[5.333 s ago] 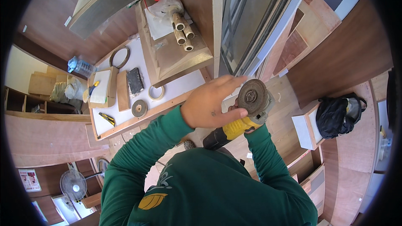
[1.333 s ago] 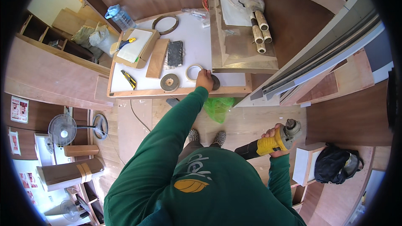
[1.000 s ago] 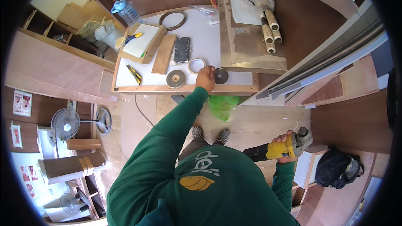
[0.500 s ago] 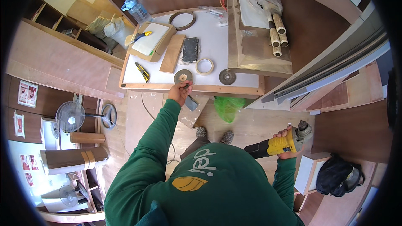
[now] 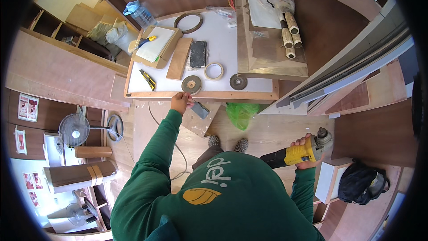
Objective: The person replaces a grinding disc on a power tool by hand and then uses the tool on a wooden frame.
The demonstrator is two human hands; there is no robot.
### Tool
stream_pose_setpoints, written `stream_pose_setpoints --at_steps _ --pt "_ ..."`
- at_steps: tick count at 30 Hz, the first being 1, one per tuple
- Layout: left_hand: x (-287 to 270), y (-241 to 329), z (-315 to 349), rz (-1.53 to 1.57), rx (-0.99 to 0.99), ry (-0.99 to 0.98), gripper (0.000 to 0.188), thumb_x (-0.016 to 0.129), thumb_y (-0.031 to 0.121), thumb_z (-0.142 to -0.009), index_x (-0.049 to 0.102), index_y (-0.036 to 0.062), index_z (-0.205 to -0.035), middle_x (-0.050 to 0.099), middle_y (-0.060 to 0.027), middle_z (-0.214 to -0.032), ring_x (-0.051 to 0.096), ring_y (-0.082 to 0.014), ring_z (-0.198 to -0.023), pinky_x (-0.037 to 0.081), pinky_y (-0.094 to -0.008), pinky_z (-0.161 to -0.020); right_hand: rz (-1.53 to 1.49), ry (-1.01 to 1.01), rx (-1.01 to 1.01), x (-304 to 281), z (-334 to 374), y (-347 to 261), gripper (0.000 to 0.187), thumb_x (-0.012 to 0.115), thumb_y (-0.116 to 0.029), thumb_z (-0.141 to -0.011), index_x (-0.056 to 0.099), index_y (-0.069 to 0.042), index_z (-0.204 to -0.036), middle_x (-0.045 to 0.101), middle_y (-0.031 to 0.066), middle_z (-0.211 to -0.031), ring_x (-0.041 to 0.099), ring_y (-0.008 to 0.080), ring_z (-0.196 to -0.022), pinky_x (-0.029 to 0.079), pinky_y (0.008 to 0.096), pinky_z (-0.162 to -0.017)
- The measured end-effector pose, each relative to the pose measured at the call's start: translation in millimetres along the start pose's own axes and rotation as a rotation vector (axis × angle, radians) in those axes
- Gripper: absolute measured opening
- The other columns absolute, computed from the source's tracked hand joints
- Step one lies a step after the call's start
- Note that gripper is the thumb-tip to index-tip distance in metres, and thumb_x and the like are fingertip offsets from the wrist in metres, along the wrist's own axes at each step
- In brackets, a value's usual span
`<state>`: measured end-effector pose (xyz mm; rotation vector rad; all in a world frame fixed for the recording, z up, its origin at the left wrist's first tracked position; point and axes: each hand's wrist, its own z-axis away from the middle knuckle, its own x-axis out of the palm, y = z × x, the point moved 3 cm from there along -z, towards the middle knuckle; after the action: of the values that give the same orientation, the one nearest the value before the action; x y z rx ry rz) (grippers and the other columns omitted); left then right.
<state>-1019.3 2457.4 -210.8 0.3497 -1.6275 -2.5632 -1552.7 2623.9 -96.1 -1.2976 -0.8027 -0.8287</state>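
My right hand (image 5: 304,166) is wrapped round a yellow and black angle grinder (image 5: 298,154), held out to the right with its metal spindle pointing up and no disc on it. My left hand (image 5: 181,102) is at the table's front edge with its fingers pinched together; anything between them is too small to make out. Just beyond those fingertips a grey-brown abrasive disc (image 5: 191,85) lies on the white tabletop. A second dark disc (image 5: 238,81) rests farther right, with a roll of tape (image 5: 214,71) between the two.
The wood-edged table (image 5: 167,88) also holds a utility knife (image 5: 147,80), a wooden strip (image 5: 180,58), a black block (image 5: 198,54) and a cardboard box (image 5: 166,54). A green plastic bag (image 5: 241,114) hangs by the front edge. A cable (image 5: 166,131) trails across the floor.
My left hand has drawn back from the abrasive disc, toward me and to the left. My right hand keeps the grinder in about the same place. The view has shifted slightly.
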Motion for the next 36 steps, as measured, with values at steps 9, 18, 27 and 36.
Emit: stream_pose_setpoints --at_steps 9,18,27,36 --pt "-9.7 0.0 6.0 0.196 -0.156 -0.042 0.018 0.058 0.009 -0.092 0.065 0.0008 -0.106 0.068 -0.0103 -0.083 0.069 -0.0220 -0.072 0.058 -0.0317 -0.062 -0.005 0.024 -0.075 -0.4 11.9 2.5 0.069 0.051 -0.063 -0.082 0.055 -0.005 -0.119 0.062 0.0141 -0.097 0.060 0.0314 -0.093 0.044 0.0485 -0.093" --pt "2.2 55.1 -17.4 -1.129 0.609 -0.082 0.048 0.075 0.025 -0.077 0.066 0.0060 -0.120 0.064 -0.0158 -0.114 0.065 -0.0339 -0.101 0.053 -0.0399 -0.089 -0.005 0.138 -0.205 28.3 32.0 12.2 0.069 0.043 -0.063 -0.086 0.057 -0.002 -0.116 0.063 0.0151 -0.094 0.061 0.0325 -0.090 0.044 0.0498 -0.091" --pt "-20.2 53.6 -31.1 -1.325 0.823 -0.319 0.050 0.073 0.026 -0.080 0.065 0.0096 -0.126 0.058 -0.0155 -0.129 0.059 -0.0353 -0.113 0.049 -0.0441 -0.096 0.000 0.171 -0.503 96.0 81.6 38.9 0.069 0.041 -0.065 -0.088 0.059 -0.003 -0.113 0.064 0.0140 -0.088 0.062 0.0320 -0.087 0.047 0.0511 -0.089" --pt "-27.2 54.5 -40.2 -1.283 0.990 -0.341 0.048 0.064 0.029 -0.089 0.058 0.0081 -0.132 0.058 -0.0134 -0.130 0.059 -0.0342 -0.110 0.046 -0.0470 -0.093 0.128 0.230 -0.643 149.8 151.9 99.7 0.052 0.051 -0.052 -0.094 0.056 -0.006 -0.119 0.064 0.0083 -0.094 0.061 0.0276 -0.092 0.047 0.0493 -0.092"
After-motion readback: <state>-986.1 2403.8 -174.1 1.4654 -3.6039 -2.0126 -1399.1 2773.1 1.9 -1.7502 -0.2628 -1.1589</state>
